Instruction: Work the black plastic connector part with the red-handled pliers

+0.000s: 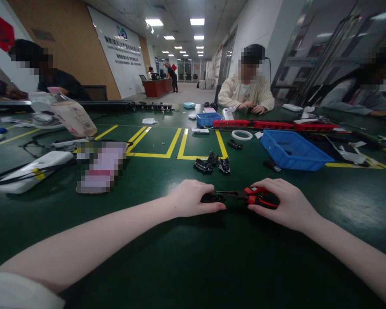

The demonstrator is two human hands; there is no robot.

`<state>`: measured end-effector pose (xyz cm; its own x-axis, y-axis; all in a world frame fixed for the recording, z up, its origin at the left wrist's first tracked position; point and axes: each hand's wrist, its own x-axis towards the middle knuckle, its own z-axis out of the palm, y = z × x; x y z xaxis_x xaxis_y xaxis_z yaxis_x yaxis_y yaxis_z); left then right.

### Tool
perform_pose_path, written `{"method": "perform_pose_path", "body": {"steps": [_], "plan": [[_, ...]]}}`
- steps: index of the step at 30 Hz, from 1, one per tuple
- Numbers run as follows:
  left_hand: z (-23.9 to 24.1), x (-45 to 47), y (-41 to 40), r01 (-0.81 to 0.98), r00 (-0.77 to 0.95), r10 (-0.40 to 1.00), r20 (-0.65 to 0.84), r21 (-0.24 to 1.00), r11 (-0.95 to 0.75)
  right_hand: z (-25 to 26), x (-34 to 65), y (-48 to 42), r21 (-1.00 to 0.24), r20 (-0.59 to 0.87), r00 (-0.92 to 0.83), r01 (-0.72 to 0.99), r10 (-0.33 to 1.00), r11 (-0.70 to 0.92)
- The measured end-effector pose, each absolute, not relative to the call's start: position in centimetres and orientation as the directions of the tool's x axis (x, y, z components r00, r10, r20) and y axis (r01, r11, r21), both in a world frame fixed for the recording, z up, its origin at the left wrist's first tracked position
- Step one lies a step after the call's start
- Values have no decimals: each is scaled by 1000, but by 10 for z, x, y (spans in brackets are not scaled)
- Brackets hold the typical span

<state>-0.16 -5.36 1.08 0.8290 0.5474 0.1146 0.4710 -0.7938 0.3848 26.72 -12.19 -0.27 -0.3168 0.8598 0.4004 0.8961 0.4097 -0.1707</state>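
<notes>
My left hand (194, 198) rests on the green table (193, 257), its fingers closed round a small black part (209, 198). My right hand (281, 202) is wrapped round the red-and-black handles of a pair of pliers (249, 195). The pliers' dark jaws point left and meet the black part between my hands. A small heap of similar black parts (212, 164) lies a little beyond my hands.
A blue bin (292, 150) stands at right, with a long red strip (276, 125) behind it. A white tape ring (242, 134), yellow floor-style lines, a white device (32, 169) and a bag (72, 116) lie at left. Three people sit round the table.
</notes>
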Motion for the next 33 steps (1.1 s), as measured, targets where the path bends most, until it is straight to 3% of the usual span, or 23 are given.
{"method": "perform_pose_path", "body": {"steps": [6,18,21,28,33], "plan": [[10,-2,-53,467,831,542,122,375,-801,-2,267,-120,-82,462,-387,877,798,473],[8,-5,-49,391,871,472,137,389,-834,7,266,-121,292,558,-560,824,613,486],[7,-5,-48,383,881,456,126,377,-843,5,266,-120,290,548,-572,815,610,502],[6,-4,-46,352,902,415,117,355,-866,-1,266,-115,131,442,-510,851,738,509],[6,-4,-45,351,903,413,116,355,-867,-4,266,-115,126,427,-515,848,744,514]]}}
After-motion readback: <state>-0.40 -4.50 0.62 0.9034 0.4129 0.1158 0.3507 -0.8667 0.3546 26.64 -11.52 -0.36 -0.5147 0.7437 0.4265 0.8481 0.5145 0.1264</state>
